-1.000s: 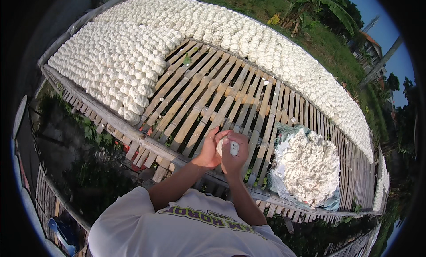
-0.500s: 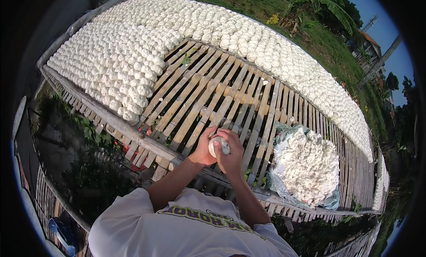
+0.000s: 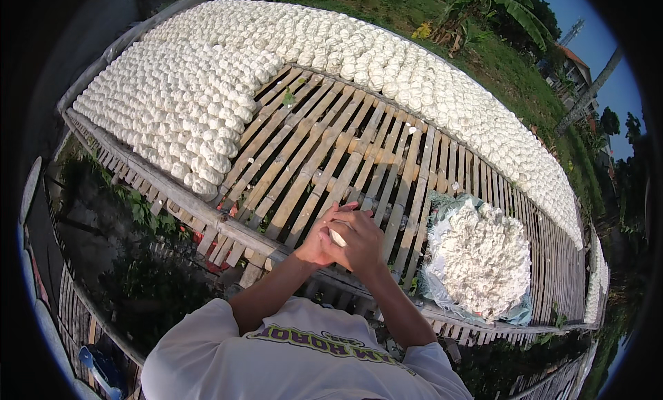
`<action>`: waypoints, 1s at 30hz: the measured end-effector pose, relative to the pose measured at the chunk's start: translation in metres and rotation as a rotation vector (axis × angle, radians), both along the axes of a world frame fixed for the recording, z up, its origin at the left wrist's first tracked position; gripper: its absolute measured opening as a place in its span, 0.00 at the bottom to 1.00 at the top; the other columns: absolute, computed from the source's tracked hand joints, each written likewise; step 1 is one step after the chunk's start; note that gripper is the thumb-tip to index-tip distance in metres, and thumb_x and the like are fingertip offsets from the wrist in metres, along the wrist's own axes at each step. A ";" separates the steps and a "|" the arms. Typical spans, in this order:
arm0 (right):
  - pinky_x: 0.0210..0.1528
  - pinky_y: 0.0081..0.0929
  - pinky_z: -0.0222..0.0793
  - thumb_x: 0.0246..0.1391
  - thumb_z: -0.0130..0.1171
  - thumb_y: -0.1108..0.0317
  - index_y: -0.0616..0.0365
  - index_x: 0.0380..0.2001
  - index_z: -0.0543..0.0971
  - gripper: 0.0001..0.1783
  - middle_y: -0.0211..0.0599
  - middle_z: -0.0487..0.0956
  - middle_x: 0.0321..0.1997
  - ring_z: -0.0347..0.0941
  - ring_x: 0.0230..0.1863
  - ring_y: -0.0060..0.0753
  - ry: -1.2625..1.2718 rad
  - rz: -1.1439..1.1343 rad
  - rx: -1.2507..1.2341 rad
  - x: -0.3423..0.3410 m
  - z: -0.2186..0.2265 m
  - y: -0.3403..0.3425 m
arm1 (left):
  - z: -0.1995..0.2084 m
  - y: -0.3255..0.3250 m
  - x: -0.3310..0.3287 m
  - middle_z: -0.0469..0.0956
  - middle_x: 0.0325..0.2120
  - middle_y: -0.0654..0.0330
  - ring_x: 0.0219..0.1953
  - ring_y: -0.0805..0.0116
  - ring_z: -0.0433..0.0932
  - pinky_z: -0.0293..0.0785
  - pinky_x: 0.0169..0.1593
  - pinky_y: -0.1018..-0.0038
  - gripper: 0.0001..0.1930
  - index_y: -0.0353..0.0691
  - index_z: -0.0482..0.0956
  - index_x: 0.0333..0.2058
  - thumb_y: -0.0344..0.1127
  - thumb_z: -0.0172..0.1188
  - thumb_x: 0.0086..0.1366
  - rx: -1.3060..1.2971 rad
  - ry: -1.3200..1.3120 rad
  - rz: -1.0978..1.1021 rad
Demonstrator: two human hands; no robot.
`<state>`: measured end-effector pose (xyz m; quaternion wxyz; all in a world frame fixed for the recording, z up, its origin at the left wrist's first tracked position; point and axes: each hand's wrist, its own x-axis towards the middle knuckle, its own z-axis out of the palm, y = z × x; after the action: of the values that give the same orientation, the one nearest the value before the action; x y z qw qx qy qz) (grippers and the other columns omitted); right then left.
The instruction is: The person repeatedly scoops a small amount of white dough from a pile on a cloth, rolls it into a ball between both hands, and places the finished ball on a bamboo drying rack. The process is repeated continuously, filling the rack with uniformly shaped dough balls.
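Over the near edge of a bamboo-slat rack (image 3: 297, 158), my left hand (image 3: 316, 242) and my right hand (image 3: 360, 241) are cupped together around a white lump of dough-like stuff (image 3: 337, 238). Only a small part of the lump shows between the palms; the fingers hide the remainder. To the right, a heap of the same crumbly white stuff (image 3: 480, 258) lies on a blue-green woven sack (image 3: 435, 282). Rows of rounded white balls (image 3: 173, 117) cover the rack's left side, and more run along its far edge.
A thick bamboo pole (image 3: 238, 233) forms the rack's near edge, close to my forearms. Gaps separate the slats, and white crumbs lie on some. Dark ground with plants (image 3: 152, 282) is below at left. Beyond the rack are grass (image 3: 407, 20) and a banana plant (image 3: 497, 13).
My hands have closed further over the white lump, with the right fingers now wrapped across it. Less of the lump shows than before.
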<state>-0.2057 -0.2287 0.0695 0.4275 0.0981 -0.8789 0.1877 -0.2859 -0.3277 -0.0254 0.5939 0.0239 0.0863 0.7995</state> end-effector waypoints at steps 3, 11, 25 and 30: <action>0.39 0.31 0.78 0.40 0.76 0.65 0.52 0.28 0.82 0.12 0.28 0.82 0.37 0.81 0.41 0.39 -0.056 0.130 0.049 0.000 0.006 0.009 | -0.001 -0.005 -0.003 0.79 0.56 0.56 0.58 0.58 0.79 0.76 0.62 0.59 0.24 0.46 0.76 0.58 0.54 0.36 0.83 0.063 -0.045 -0.222; 0.40 0.33 0.79 0.39 0.77 0.64 0.51 0.29 0.83 0.13 0.28 0.82 0.39 0.81 0.42 0.36 -0.125 0.142 0.095 0.008 0.004 0.017 | 0.012 0.001 0.011 0.81 0.49 0.60 0.51 0.66 0.83 0.82 0.51 0.69 0.21 0.45 0.77 0.53 0.50 0.37 0.82 -0.056 0.147 0.045; 0.44 0.35 0.80 0.40 0.75 0.63 0.50 0.32 0.83 0.14 0.29 0.82 0.41 0.82 0.45 0.36 -0.211 0.174 0.061 0.009 0.015 0.023 | 0.016 -0.002 0.006 0.78 0.56 0.58 0.58 0.62 0.78 0.74 0.63 0.61 0.27 0.45 0.74 0.61 0.58 0.39 0.81 -0.024 0.001 -0.165; 0.37 0.34 0.81 0.42 0.77 0.62 0.49 0.36 0.84 0.16 0.28 0.83 0.42 0.83 0.38 0.37 -0.261 -0.059 -0.072 0.011 0.013 0.018 | 0.029 0.006 0.006 0.80 0.55 0.57 0.59 0.60 0.78 0.76 0.62 0.58 0.35 0.44 0.76 0.59 0.69 0.39 0.77 -0.052 0.017 0.039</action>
<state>-0.1949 -0.2110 0.0824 0.3181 0.0317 -0.9222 0.2178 -0.2795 -0.3214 0.0040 0.5779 0.0135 0.1123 0.8082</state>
